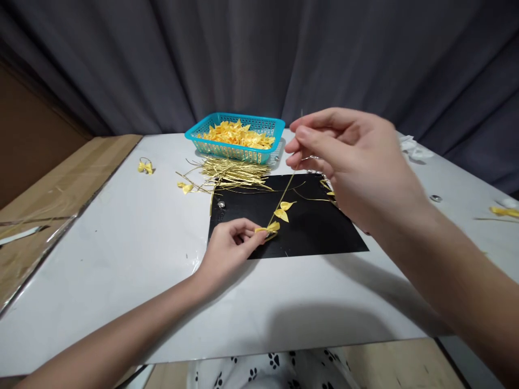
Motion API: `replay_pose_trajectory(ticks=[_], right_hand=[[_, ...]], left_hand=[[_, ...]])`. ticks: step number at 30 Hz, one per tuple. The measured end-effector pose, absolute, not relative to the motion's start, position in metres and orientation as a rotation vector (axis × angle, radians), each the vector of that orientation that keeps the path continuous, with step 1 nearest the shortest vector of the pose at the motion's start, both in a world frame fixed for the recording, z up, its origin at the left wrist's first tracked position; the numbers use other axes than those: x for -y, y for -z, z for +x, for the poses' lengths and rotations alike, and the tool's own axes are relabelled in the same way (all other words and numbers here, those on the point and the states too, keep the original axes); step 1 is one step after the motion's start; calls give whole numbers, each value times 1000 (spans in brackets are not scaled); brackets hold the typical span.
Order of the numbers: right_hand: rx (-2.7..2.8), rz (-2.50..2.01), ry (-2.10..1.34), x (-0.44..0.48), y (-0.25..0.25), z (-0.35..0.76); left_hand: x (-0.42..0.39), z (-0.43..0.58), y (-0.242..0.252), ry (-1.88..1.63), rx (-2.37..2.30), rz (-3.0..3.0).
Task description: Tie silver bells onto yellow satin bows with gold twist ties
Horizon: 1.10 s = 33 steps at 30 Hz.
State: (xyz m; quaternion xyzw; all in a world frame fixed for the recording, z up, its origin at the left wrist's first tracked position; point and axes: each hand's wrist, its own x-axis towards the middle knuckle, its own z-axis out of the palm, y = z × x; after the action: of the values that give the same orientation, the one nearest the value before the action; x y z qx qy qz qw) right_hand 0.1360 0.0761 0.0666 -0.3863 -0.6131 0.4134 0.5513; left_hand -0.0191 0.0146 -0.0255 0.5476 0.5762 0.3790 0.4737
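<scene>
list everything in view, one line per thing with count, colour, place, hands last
table: one, white, centre
curtain: count unclear, dark grey, back
cardboard: at least one piece, brown, left
strip: one, whitish, on cardboard
basket: one, blue, back of table
bows: many, yellow, in basket, several more around table and mat
wires: many, gold, before basket
mat: one, black, mid-table
metal bits: several, silver, on table and mat
crumpled item: one, white, back right
cloth: one, white with black paw prints, bottom
held bow: one, yellow, left fingertips
held wire: one, gold, between hands
left hand: one, over mat
right hand: one, raised, right of centre
</scene>
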Motion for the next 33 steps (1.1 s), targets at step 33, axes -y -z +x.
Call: replay_pose_trajectory(ticks=[33], right_hand=[[933, -1188, -1329, 4, 24, 101]], left_hand=[[-12, -18, 10, -1094, -1243, 935]])
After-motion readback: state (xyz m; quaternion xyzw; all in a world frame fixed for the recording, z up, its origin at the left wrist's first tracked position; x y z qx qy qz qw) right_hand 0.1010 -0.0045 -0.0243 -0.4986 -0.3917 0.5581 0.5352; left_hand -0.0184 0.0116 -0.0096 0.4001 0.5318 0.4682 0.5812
